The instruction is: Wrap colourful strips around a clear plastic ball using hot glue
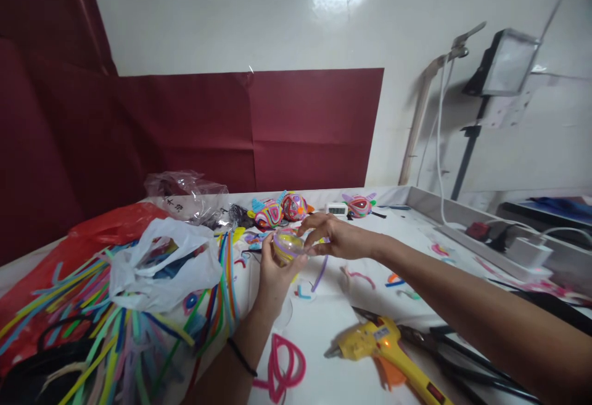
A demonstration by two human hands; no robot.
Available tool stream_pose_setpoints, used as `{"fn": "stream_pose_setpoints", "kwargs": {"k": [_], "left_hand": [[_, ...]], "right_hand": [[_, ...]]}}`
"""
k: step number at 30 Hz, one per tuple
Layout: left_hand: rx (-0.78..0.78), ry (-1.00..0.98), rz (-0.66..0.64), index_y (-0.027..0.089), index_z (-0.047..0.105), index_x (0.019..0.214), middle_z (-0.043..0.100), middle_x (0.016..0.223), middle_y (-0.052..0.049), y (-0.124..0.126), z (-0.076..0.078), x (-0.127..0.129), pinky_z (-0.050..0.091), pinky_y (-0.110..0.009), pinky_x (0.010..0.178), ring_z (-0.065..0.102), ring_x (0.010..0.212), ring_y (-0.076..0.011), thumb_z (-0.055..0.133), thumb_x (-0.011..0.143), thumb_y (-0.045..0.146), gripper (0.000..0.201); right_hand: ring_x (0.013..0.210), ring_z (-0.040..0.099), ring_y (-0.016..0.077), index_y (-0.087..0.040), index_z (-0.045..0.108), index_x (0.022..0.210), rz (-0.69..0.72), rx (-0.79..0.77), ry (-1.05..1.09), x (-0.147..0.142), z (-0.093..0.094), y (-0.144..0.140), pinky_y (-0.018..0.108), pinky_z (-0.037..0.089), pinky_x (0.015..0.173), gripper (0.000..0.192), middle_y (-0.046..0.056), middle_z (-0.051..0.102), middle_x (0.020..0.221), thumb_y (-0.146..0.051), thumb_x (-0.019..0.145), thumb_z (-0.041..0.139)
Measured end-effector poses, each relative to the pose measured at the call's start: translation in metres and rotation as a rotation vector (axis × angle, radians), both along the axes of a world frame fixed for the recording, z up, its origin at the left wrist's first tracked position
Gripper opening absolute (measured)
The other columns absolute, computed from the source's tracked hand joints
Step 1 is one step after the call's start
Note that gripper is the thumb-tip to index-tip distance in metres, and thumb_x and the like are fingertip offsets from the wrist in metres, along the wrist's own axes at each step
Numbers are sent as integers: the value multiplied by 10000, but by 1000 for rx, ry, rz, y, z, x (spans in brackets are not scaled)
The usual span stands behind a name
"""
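A clear plastic ball [289, 246], ringed with yellow and purple pipe cleaner, rests in my left hand [272, 278], whose fingers and thumb wrap its left and lower sides. At the ball's right edge, my right hand [330, 237] has its fingers bent in a pinch against the purple rim; the fingertips partly hide what they grip. A purple pipe cleaner length [319, 274] slants downward just under the right fingers. Short blue pipe cleaner pieces [303, 292] lie on the white table below. Behind the hands sit finished-looking coiled pipe cleaner fish [268, 213].
A yellow glue gun [370, 338] with a lit orange light and black-handled pliers [444, 352] lie at front right. Bundled pipe cleaners [106, 331] and a white plastic bag [161, 269] fill the left. A pink pipe cleaner [287, 365] curls in front; a power strip [490, 251] stands right.
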State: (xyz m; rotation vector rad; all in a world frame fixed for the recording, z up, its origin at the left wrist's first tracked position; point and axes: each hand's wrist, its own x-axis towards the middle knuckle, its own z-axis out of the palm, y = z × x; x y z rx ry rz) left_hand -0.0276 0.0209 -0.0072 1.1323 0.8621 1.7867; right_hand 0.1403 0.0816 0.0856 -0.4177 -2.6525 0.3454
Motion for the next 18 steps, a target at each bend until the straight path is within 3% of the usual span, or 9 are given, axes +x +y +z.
{"fn": "stream_pose_setpoints", "kwargs": {"k": [4,6,8,12,18], "left_hand": [[2,-7,1,232,436,1213,606,1221,-91,-2,4,1,483,-332,919,611,1092,-224,827,598,247,729],[-1,-7,7,232,447,1201,616,1197,-84,-4,5,1,485,-335,917,617,1078,-223,830,587,239,723],[-8,-3,12,227,455,1197,622,1175,-83,-4,7,2,491,-340,910,625,1057,-224,832,582,236,721],[-5,5,27,215,453,1200,604,1197,-103,-5,8,2,493,-356,902,618,1065,-237,830,585,259,723],[-15,4,100,214,442,1214,616,1162,-94,-2,4,4,482,-330,875,622,1020,-213,840,568,290,763]], "right_hand": [[1074,604,219,-192,735,864,-12,-68,96,5,5,-6,406,441,953,186,106,667,1139,-319,893,603],[1108,591,222,-188,705,834,-60,-249,230,9,12,-10,387,467,925,205,102,639,1192,-365,880,613],[1108,592,236,-188,649,767,-91,-550,433,13,20,-12,397,494,895,196,89,632,1208,-375,821,670],[972,667,241,-196,544,747,-11,-1046,713,23,34,-12,451,540,820,155,72,694,1081,-295,803,650],[694,716,188,-179,580,861,43,-1274,665,13,28,-28,362,576,705,140,51,716,834,-312,856,621]]}}
